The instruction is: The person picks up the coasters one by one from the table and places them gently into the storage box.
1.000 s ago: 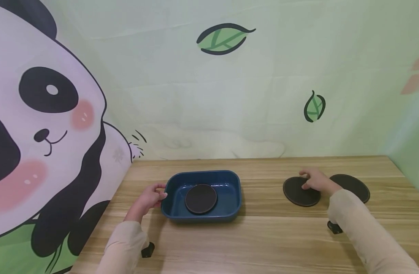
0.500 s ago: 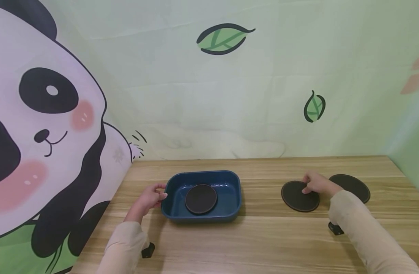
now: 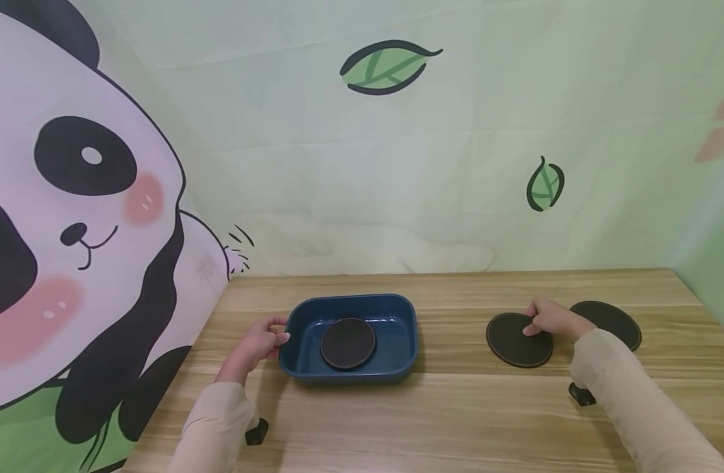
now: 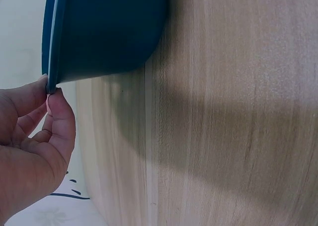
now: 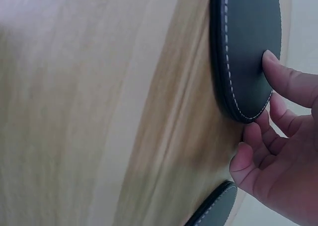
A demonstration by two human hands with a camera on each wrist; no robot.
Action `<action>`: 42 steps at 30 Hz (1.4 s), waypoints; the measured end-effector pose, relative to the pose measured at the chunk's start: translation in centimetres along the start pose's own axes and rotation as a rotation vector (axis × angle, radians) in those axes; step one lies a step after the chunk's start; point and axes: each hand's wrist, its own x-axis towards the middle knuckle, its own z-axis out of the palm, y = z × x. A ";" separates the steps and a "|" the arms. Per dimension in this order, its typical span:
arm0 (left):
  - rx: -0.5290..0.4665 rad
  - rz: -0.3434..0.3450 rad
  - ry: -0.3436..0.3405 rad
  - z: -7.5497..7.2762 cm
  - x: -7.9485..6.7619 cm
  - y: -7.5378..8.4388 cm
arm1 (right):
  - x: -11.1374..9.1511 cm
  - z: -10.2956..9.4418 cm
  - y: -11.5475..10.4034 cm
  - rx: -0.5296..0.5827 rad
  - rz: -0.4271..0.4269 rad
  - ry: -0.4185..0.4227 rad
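My left hand (image 3: pixel 261 341) pinches the left rim of a deep blue rectangular dish (image 3: pixel 407 341), thumb and fingertips on either side of the rim in the left wrist view. Inside that dish lies a small round black coaster (image 3: pixel 347 343). To the right, my right hand (image 3: pixel 554 317) holds a larger round black coaster (image 3: pixel 516 341) by its right edge. Its thumb presses on top, with the fingers at the edge and underside; pale stitching runs round the coaster (image 5: pixel 243 52) in the right wrist view. Another round black coaster (image 3: pixel 610 323) lies behind my right wrist, partly covered by it.
Everything sits on a wood-grain table (image 3: pixel 445 420). Behind it hangs a pale green backdrop (image 3: pixel 445 164) with leaves and a large panda (image 3: pixel 84 217) printed on it. A small black device (image 3: pixel 257 432) shows at my left cuff, and another black device (image 3: pixel 582 394) at my right.
The held coaster has shifted slightly left and toward me, and my right fingers have closed in from over it to its edge. My left hand and the dish stay put.
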 end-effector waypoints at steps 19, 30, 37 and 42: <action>0.002 0.023 -0.016 0.0 -0.1 -0.2 | -1.5 -1.8 -2.3 0.161 0.069 -0.066; 0.003 0.019 -0.007 0.0 0.1 -0.3 | -2.2 -2.6 -2.5 0.303 0.044 -0.124; -0.004 0.026 -0.009 0.0 0.1 -0.3 | -2.6 -3.2 -3.5 0.383 0.002 -0.165; 0.000 0.009 -0.001 0.0 0.2 -0.1 | -2.7 -3.6 -4.8 0.467 -0.032 -0.157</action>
